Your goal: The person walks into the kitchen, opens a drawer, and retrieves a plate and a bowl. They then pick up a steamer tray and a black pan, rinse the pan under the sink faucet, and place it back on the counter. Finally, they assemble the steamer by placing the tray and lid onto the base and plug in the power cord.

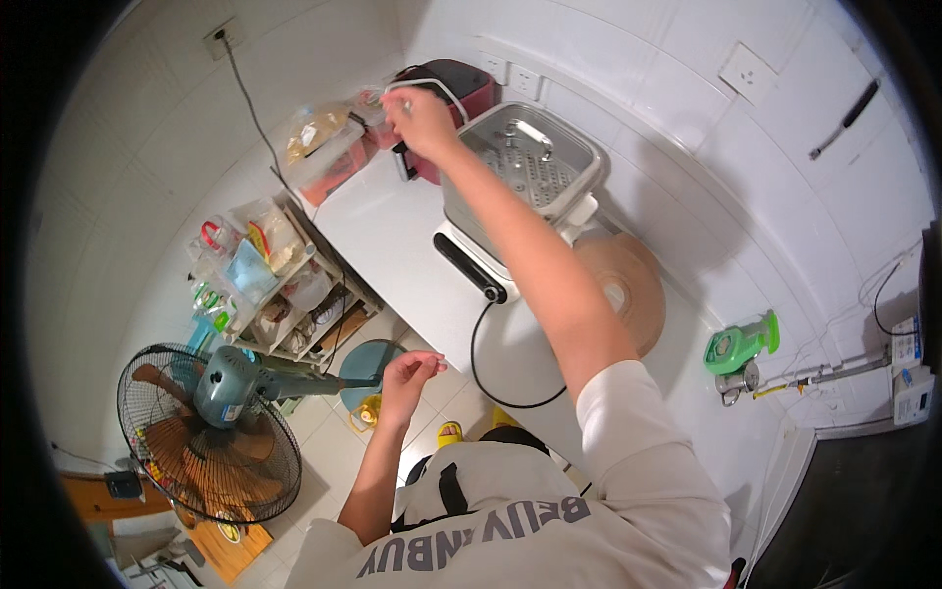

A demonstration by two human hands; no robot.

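Observation:
My right hand (pixel 423 121) is stretched out over the far end of the white counter, its fingers bent beside a curved white bar (pixel 450 94). Whether it holds anything is unclear. Below that forearm stands a rectangular electric steamer (pixel 567 195) with a transparent lid, a perforated tray inside and a black control panel (pixel 469 266) in front. Part of the steamer is covered by my arm. My left hand (pixel 408 383) hovers off the counter's near edge, thumb and fingertips close together; a small pale spot shows at the tips, too small to identify.
A red appliance with a dark top (pixel 456 77) and bagged food (pixel 320 132) occupy the counter's far end. A tan round disc (pixel 640 294) lies behind the arm. A black cable (pixel 475 361) loops over the counter. Left are a loaded shelf (pixel 294 294) and a fan (pixel 213 434).

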